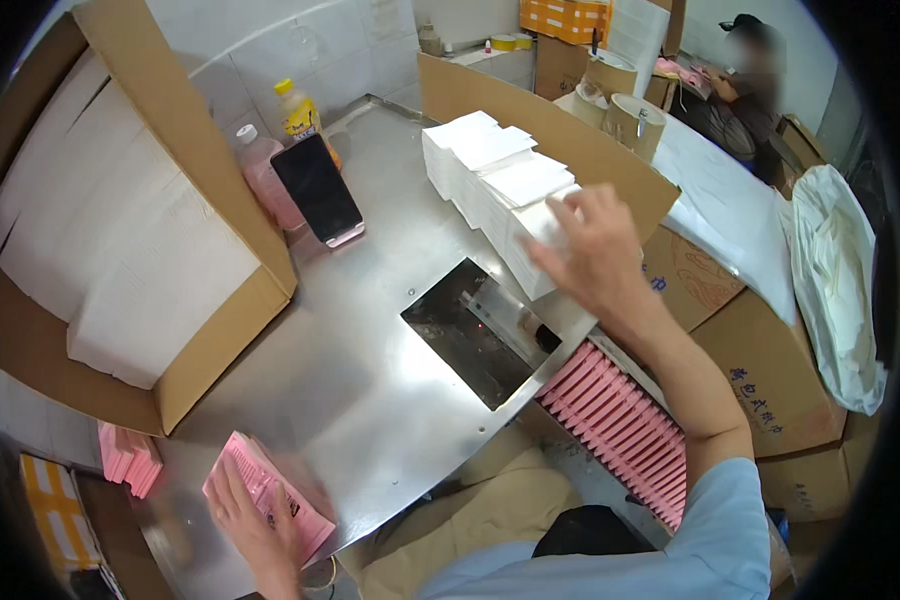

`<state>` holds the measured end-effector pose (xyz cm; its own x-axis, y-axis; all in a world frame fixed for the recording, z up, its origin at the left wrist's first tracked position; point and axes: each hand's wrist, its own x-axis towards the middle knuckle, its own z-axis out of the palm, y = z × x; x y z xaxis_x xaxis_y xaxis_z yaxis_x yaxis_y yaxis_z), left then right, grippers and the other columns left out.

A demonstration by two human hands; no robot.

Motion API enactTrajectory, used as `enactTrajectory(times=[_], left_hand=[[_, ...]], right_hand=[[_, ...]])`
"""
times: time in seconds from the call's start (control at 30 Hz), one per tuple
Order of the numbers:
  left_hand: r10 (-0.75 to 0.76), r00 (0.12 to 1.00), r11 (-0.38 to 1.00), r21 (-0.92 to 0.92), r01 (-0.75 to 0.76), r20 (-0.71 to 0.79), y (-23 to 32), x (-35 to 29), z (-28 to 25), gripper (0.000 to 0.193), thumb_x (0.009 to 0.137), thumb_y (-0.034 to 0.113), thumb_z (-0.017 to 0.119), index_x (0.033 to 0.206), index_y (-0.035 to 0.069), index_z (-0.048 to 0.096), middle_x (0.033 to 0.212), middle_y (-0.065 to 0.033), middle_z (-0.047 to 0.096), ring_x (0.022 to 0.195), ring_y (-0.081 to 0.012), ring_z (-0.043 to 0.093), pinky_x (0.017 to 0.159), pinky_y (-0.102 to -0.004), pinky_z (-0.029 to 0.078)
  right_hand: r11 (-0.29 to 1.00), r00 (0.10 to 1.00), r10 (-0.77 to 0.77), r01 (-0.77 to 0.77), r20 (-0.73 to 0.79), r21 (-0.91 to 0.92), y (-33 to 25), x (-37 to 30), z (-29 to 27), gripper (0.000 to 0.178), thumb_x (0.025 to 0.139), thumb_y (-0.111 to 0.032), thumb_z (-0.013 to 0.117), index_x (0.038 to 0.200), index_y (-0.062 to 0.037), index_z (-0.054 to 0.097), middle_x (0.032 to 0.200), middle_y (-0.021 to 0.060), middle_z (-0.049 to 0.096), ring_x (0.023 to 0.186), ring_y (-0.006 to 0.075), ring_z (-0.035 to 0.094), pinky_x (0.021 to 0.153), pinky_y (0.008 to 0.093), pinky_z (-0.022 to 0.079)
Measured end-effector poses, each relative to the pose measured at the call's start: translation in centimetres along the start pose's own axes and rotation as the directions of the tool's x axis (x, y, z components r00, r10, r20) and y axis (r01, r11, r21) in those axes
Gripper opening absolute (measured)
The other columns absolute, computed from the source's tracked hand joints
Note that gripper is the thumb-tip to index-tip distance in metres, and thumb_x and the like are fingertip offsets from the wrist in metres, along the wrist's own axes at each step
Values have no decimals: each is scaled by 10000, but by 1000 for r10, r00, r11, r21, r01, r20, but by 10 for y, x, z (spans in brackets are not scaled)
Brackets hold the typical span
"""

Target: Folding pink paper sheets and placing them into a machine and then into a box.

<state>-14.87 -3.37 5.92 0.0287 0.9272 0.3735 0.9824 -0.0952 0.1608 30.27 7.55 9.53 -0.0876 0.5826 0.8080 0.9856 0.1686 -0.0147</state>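
My left hand [247,525] lies flat on a stack of pink printed plastic packets [305,520] near the front left of the metal table, fingers stretched out. My right hand [600,250] is raised at the near end of a row of white folded paper stacks [490,170], fingers bent and apart, with nothing visible between them. Whether its fingertips touch the paper, I cannot tell. Below and left of that hand, a rectangular opening [450,330] in the tabletop shows a metal part and a small red light. A row of pink slats or packets [615,425] runs beneath my right forearm.
At the left stands a big open carton [210,350] of white paper stacks. A phone [317,190] leans near two bottles, one yellow-capped [295,108]. More pink packets [128,460] sit at the left edge. Cartons [770,370] and tape rolls [634,125] stand right; another person [755,90] sits beyond.
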Motion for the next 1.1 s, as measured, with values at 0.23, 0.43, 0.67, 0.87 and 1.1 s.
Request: enactTrajectory(times=[0.23,0.43,0.67,0.87,1.1], left_hand=[[-241,964,969,-26,245,112,-28,-10,33,577,1005,311,545,1518,92,399,1557,-183,367,1446,-391,306,1162,-542,242],[-88,990,993,-63,95,111,-57,-13,16,307,907,121,652,1194,39,581,1052,-156,571,1011,-331,520,964,-494,374],[165,986,794,-588,-154,-35,51,3,57,127,910,86,632,1026,49,598,912,-163,567,913,-353,547,818,-471,430],[450,893,638,-703,-313,11,108,11,84,552,739,232,787,1219,15,626,1437,-245,459,1293,-413,439,960,-490,396],[284,958,895,-345,-283,-50,137,15,85,892,687,437,771,1419,33,461,1572,-270,278,1443,-498,253,1065,-663,254]], right_hand=[[990,991,101,-91,90,-109,2,-39,15,157,842,-186,679,824,-32,700,875,105,581,878,287,559,744,431,455],[984,973,176,-171,149,-41,9,-36,12,148,854,-153,661,849,-20,726,902,109,614,875,287,568,743,432,455],[995,994,97,-98,-43,-23,12,-40,13,278,804,-73,646,1072,-17,691,1007,149,603,916,323,581,776,457,450],[753,838,-509,320,199,575,-138,-125,-5,520,807,-159,617,1279,54,583,1259,210,593,1261,411,538,1099,651,336],[885,732,-464,359,499,297,-167,-75,47,193,769,-133,650,933,-32,637,864,117,611,798,296,637,1050,666,342]])
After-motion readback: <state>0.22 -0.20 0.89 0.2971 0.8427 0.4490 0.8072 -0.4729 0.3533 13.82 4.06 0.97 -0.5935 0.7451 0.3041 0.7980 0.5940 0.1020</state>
